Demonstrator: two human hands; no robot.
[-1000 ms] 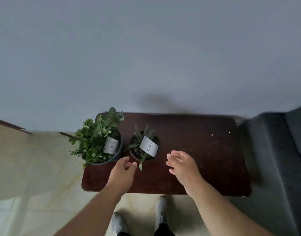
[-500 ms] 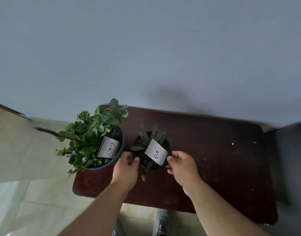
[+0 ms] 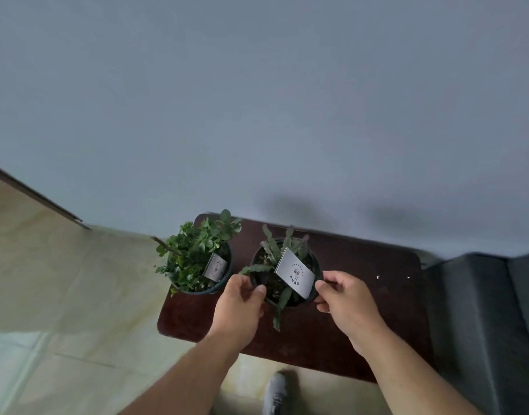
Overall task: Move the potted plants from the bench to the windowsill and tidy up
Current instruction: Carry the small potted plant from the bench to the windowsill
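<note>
On the dark wooden bench (image 3: 362,295), seen from the head camera, two potted plants are stood side by side near its left end. A pale card label (image 3: 294,272) is planted in the soil of the right-hand pot (image 3: 315,265); a small dark emblem and a curved row of tiny characters are printed on it, but the writing is too small to be read. A similar label (image 3: 216,267) is set in the left-hand pot (image 3: 218,287), tilted, and its print cannot be read either.

The right-hand pot is round and dark and is filled with dark soil, from which flat, segmented grey-green stems (image 3: 272,247) are spread; one stem is hung over the near rim. This pot is gripped from both sides: the left hand (image 3: 241,307) is curled round its left rim with the thumb laid over the edge, and the right hand (image 3: 345,301) is curled round its right rim, the fingertips pressed to the wall. Whether the pot is lifted clear of the bench cannot be told.

The left-hand pot, dark blue-green, is filled by a bushy plant with small glossy leaves (image 3: 194,253), and a bare twig is thrust out to the left. It is stood on the bench corner, just beside the gripped pot and untouched by either hand.

A grey sofa arm (image 3: 472,310) is seen at the right of the bench, a pale tiled floor (image 3: 62,295) at the left, and a grey shoe (image 3: 275,393) below the bench edge. A plain wall (image 3: 257,100) is seen behind.
</note>
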